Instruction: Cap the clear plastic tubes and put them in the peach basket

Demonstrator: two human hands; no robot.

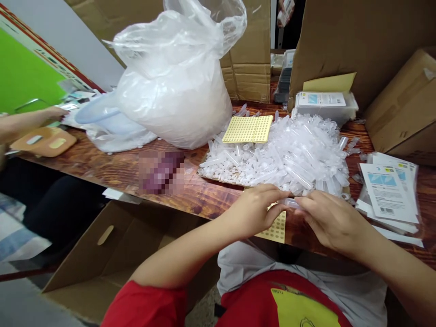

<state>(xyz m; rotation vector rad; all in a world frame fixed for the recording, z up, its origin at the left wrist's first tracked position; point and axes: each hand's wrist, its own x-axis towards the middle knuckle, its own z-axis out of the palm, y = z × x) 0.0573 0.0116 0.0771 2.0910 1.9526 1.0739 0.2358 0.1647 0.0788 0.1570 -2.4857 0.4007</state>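
Note:
Between my two hands, just above the table's front edge, is a small clear plastic tube. My left hand pinches its left end with thumb and fingers. The fingers of my right hand close round its other end. Behind them a large heap of clear tubes and small white caps fills a cardboard tray. One yellow sheet of small round stickers lies on the heap. Another sticker sheet is partly hidden below my hands at the table edge.
A big white plastic bag stands behind the tray's left. Printed cards lie at right, with a card stack behind. An open cardboard box sits below the table. Another person's hand is at far left.

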